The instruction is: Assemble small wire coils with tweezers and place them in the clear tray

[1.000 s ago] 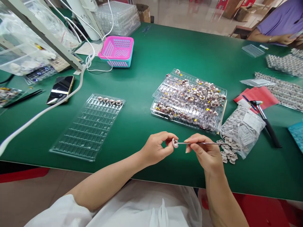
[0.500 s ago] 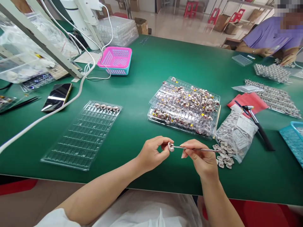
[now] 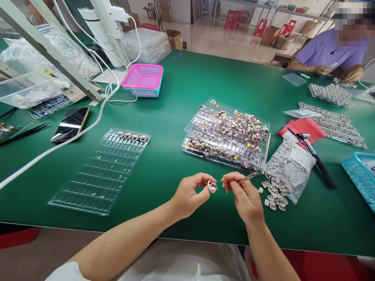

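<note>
Between the thumb and forefinger of my left hand point(image 3: 187, 197) is a small white earbud-like part point(image 3: 211, 187) with a dark and reddish inside. My right hand point(image 3: 246, 199) is closed around metal tweezers point(image 3: 247, 178), whose flat end sticks out to the right; the tips are hidden by the fingers. A small gap separates the two hands. Beyond them lie stacked clear trays point(image 3: 190, 125) full of similar parts with yellow tabs. At left, a clear blister tray point(image 3: 88, 181) carries several parts point(image 3: 135, 137) in its top row. Loose white shells point(image 3: 275, 197) lie right of my right hand.
A bag of white shells point(image 3: 281, 160), red sheets point(image 3: 313, 132) and a black-handled hammer-like tool point(image 3: 324, 169) lie at right, near a blue basket point(image 3: 357, 171). A pink basket point(image 3: 158, 76), phone point(image 3: 70, 124) and white cable point(image 3: 58, 148) are left. A co-worker point(image 3: 331, 54) sits across.
The tweezers have come away from the part in my left hand and turned within my right fingers. The part now faces differently, its inside more visible.
</note>
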{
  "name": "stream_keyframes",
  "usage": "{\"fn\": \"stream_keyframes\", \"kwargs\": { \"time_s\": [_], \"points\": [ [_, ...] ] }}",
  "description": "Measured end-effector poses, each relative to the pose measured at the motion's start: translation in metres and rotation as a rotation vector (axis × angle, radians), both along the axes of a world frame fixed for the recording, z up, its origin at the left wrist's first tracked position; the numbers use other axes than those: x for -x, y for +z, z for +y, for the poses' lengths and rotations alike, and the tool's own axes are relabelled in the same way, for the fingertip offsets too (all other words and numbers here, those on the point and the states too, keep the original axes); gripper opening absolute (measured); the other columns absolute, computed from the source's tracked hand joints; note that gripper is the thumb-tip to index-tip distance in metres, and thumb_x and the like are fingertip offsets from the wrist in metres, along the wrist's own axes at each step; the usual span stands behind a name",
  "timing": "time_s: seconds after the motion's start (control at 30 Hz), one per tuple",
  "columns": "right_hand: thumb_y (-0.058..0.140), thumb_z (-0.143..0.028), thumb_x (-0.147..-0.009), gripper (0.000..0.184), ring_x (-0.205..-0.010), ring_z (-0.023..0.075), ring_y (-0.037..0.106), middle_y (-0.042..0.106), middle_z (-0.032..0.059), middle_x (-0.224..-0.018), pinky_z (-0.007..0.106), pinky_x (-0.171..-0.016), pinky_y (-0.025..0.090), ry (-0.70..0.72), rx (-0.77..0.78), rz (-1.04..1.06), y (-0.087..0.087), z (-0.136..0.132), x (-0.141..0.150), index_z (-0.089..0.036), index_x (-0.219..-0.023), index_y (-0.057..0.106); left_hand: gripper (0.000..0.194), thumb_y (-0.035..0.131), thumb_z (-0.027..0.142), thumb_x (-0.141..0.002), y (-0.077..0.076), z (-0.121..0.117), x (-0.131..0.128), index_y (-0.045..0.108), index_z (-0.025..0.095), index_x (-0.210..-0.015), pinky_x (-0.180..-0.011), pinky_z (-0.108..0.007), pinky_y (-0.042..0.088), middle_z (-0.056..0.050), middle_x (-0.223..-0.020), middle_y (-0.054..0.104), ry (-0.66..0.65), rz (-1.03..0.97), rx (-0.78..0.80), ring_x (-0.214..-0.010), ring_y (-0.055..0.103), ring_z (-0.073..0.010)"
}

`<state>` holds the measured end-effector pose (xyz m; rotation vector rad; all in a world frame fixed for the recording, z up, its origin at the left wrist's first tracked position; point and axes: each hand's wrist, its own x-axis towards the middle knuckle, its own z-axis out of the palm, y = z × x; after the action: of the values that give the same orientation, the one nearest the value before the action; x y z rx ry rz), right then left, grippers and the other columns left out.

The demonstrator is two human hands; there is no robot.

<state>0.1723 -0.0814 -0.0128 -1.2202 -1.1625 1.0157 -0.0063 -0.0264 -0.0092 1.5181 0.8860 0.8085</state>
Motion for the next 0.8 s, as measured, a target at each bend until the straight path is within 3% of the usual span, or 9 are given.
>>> {"fn": "stream_keyframes", "kwargs": {
  "time_s": [0.13,0.37,0.57,0.8],
  "points": [
    [0.05,-0.024,-0.093,0.018,-0.078,0.0164,0.058,0.061,0.0039,-0.092,0.029,-0.068,0.048,0.06,0.037,-0.187,0.003,-0.001,0.015,-0.025,-0.103,0.065,0.014,0.059,0.023,-0.084,-0.003,-0.004,-0.002,0.066,0.014,-0.093,-0.071,-0.026,0.055,-0.007,-0.084,0.071,0.032,-0.123,0.104,-0.077,0.068,-0.0162],
    [0.06,-0.022,-0.082,0.007,-0.06,0.0118,0.052,0.058,0.0006,-0.077,0.023,-0.054,0.046,-0.062,0.108,-0.226,0.006,0.0,0.03,-0.022,-0.089,0.06,0.013,0.059,0.021,-0.084,-0.006,-0.01,-0.006,0.067,0.016,-0.093,-0.072,-0.026,0.055,-0.006,-0.085,0.071,0.094,-0.068,0.047,-0.076,0.067,-0.0158],
    [0.061,-0.024,-0.082,0.007,-0.06,0.0113,0.052,0.055,-0.0006,-0.076,0.023,-0.053,0.046,-0.115,0.115,-0.211,-0.002,-0.003,0.031,-0.022,-0.088,0.057,0.019,0.058,0.024,-0.088,-0.013,-0.012,-0.007,0.068,0.017,-0.102,-0.082,-0.029,0.057,-0.008,-0.099,0.074,0.059,-0.075,0.011,-0.086,0.07,-0.0185],
    [0.058,-0.024,-0.084,0.003,-0.059,0.0114,0.049,0.052,-0.0008,-0.074,0.023,-0.051,0.042,-0.144,0.093,-0.217,0.0,-0.003,0.026,-0.022,-0.085,0.059,0.025,0.059,0.026,-0.09,-0.009,-0.011,-0.005,0.07,0.019,-0.112,-0.085,-0.029,0.058,-0.009,-0.107,0.075,-0.016,-0.12,-0.02,-0.094,0.072,-0.0204]
  ]
}}
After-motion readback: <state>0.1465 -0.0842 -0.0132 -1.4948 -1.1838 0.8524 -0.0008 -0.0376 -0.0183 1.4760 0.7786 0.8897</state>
